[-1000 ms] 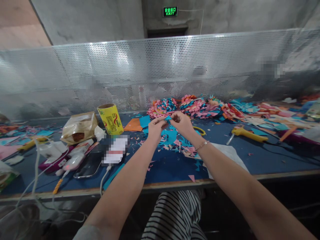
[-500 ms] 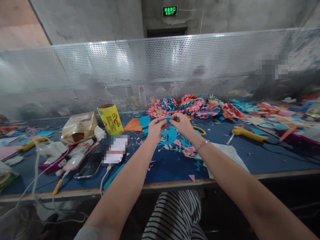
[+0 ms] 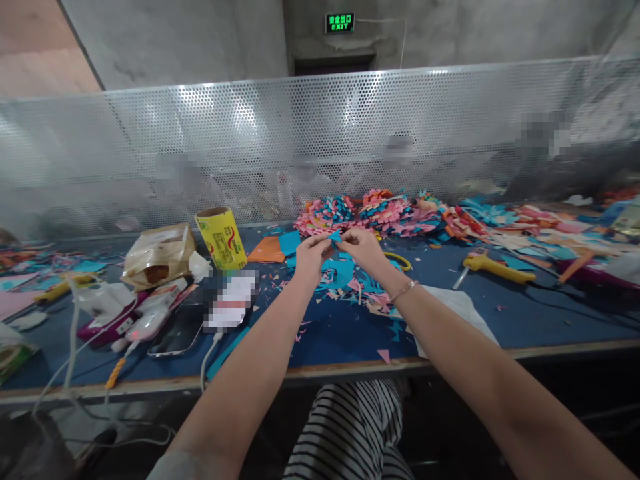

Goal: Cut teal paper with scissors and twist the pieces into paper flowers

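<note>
A small piece of blue paper (image 3: 335, 237) is pinched between the fingertips of both hands, above the middle of the table. My left hand (image 3: 312, 256) is closed on its left side, and my right hand (image 3: 363, 251) grips the right side. Below them lie loose blue and pink paper scraps (image 3: 340, 275). Just behind, bunches of fringed pink and blue paper (image 3: 330, 212) sit in a row. To the left of my left hand are an orange paper sheet (image 3: 267, 249) and a blue one. Yellow scissor handles (image 3: 400, 261) show in part behind my right wrist.
A yellow cardboard roll (image 3: 222, 239), a brown paper bag (image 3: 159, 255), phones (image 3: 181, 330) and white cables stand or lie at left. On the right is a yellow glue gun (image 3: 500, 268). A perforated metal screen (image 3: 250, 147) runs along the back of the blue table (image 3: 530, 327).
The blue paper has turned slightly between my fingertips and shows a little more of its surface. Both hands stay in nearly the same place.
</note>
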A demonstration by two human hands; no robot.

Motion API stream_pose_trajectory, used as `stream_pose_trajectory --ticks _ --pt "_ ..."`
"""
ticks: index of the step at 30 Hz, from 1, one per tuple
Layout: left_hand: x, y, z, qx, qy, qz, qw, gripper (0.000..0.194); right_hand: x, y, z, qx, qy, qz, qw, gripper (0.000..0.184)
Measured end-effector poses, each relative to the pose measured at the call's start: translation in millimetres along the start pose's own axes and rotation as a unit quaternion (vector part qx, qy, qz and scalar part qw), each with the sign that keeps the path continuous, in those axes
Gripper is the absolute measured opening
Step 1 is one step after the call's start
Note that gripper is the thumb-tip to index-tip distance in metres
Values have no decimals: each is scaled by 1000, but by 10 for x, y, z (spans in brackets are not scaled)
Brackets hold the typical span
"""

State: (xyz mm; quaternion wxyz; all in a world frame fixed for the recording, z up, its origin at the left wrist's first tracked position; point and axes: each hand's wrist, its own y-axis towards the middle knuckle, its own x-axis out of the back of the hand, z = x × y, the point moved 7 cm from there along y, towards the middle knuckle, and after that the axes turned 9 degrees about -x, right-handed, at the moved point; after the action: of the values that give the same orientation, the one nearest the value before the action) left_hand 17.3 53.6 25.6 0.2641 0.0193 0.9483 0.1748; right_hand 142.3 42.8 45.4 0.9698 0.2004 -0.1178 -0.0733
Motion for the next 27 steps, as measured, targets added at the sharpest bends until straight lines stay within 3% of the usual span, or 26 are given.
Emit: stream_pose_trajectory --ticks 9,22,27 --pt "11 14 5 -14 45 -14 999 11 -86 20 -198 -117 94 36 988 24" --pt "-35 6 18 3 1 18 1000 24 -112 9 -152 -100 134 61 984 21" --pt "-32 7 4 -5 4 9 1000 20 -126 -2 -136 -93 129 68 985 20"
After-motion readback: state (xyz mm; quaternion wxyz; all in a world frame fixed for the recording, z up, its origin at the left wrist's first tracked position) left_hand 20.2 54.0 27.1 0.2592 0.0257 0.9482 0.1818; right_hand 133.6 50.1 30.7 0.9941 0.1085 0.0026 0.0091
